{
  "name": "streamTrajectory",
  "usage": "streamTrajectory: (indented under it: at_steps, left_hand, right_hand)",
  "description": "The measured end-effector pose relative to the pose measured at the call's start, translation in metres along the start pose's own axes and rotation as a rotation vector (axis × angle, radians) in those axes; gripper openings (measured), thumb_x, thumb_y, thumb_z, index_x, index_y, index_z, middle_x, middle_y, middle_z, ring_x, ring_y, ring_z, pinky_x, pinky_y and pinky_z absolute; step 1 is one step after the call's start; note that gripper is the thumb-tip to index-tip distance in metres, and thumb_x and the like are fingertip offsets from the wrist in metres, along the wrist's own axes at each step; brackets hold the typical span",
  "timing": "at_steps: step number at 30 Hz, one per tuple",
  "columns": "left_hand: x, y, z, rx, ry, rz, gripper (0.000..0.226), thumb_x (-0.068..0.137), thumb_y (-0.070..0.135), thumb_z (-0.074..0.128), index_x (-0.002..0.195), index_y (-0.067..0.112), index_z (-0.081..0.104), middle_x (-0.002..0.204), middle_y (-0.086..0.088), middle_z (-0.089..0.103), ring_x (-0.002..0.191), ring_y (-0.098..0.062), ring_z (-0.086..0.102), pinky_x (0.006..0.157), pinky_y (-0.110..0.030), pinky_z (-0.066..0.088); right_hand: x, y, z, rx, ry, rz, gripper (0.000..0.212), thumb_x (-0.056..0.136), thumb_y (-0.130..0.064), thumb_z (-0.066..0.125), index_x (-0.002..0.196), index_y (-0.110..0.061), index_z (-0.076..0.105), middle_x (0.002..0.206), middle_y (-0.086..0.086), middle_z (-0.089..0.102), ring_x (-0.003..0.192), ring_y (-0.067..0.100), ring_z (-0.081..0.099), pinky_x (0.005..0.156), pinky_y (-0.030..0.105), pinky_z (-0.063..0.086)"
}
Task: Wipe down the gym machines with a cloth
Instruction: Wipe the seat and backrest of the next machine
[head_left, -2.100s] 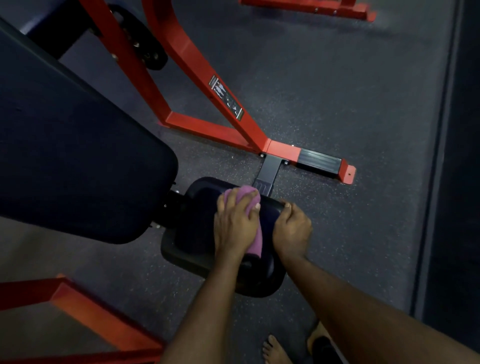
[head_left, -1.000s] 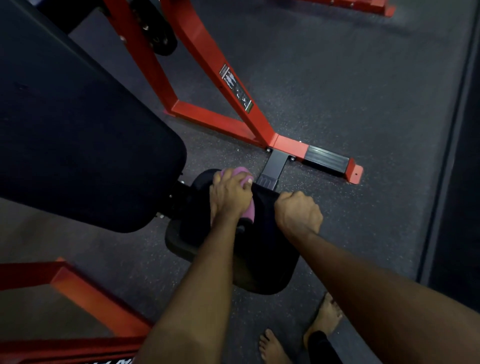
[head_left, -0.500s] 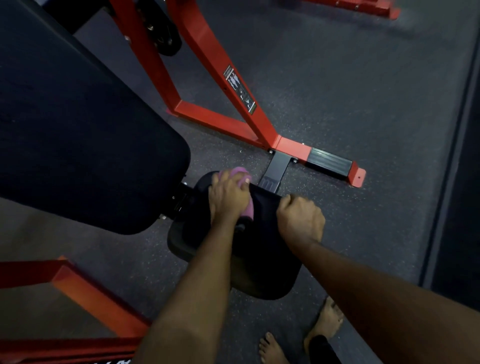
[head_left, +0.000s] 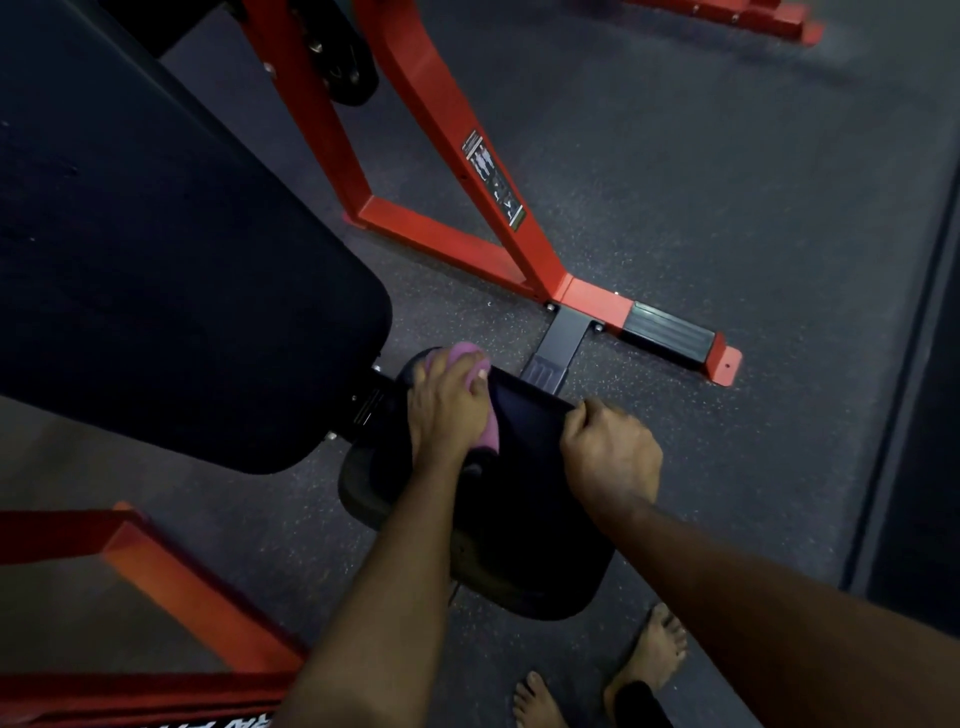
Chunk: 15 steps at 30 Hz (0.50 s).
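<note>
A small black seat pad (head_left: 524, 519) of a red-framed gym machine sits below me. My left hand (head_left: 447, 410) lies flat on a pink cloth (head_left: 485, 428) and presses it against the seat's far left part, fingers spread over it. My right hand (head_left: 610, 452) curls its fingers round the seat's right far edge. A large black back pad (head_left: 156, 270) slopes up to the left of the seat.
The red steel frame (head_left: 457, 171) runs across the dark rubber floor (head_left: 701, 182) beyond the seat, ending in a black foot step (head_left: 665, 332). More red tubing (head_left: 171, 587) lies at lower left. My bare feet (head_left: 649, 660) stand below the seat.
My left hand has slid the cloth from the seat's middle toward its far left end. My right hand has kept its grip on the seat's right edge.
</note>
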<state>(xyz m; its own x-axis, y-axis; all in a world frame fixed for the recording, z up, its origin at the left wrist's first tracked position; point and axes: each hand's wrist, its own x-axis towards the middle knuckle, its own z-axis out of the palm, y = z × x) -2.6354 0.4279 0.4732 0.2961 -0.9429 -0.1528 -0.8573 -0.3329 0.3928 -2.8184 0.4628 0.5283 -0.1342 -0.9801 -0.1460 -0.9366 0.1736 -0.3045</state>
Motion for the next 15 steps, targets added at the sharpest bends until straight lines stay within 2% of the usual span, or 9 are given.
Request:
streamTrajectory:
  at_steps: [5, 12, 15]
  left_hand:
    - [0.058, -0.009, -0.001, 0.088, -0.095, -0.109, 0.038, 0.099, 0.036, 0.043, 0.132, 0.034, 0.061, 0.143, -0.003, 0.050, 0.126, -0.029, 0.042, 0.104, -0.043, 0.040]
    - [-0.054, 0.002, -0.006, -0.024, 0.038, -0.091, 0.043, 0.097, 0.038, 0.051, 0.140, 0.037, 0.055, 0.154, 0.000, 0.040, 0.140, -0.028, 0.032, 0.105, -0.045, 0.041]
    - [-0.035, -0.001, -0.006, -0.053, 0.037, -0.070, 0.039, 0.098, 0.036, 0.051, 0.136, 0.038, 0.059, 0.150, 0.001, 0.045, 0.138, -0.027, 0.035, 0.104, -0.047, 0.044]
  right_hand:
    - [0.002, 0.001, 0.002, 0.007, -0.009, 0.010, 0.038, 0.103, -0.033, 0.038, 0.097, -0.013, 0.070, 0.098, 0.013, 0.072, 0.086, 0.035, 0.066, 0.065, 0.035, 0.037]
    - [-0.001, -0.001, 0.000, -0.007, -0.009, 0.005, 0.039, 0.105, -0.033, 0.037, 0.100, -0.013, 0.071, 0.098, 0.012, 0.072, 0.086, 0.033, 0.066, 0.065, 0.033, 0.036]
    - [-0.001, 0.000, 0.000, -0.008, -0.001, 0.001, 0.039, 0.105, -0.032, 0.038, 0.098, -0.013, 0.070, 0.097, 0.012, 0.072, 0.084, 0.032, 0.066, 0.064, 0.032, 0.036]
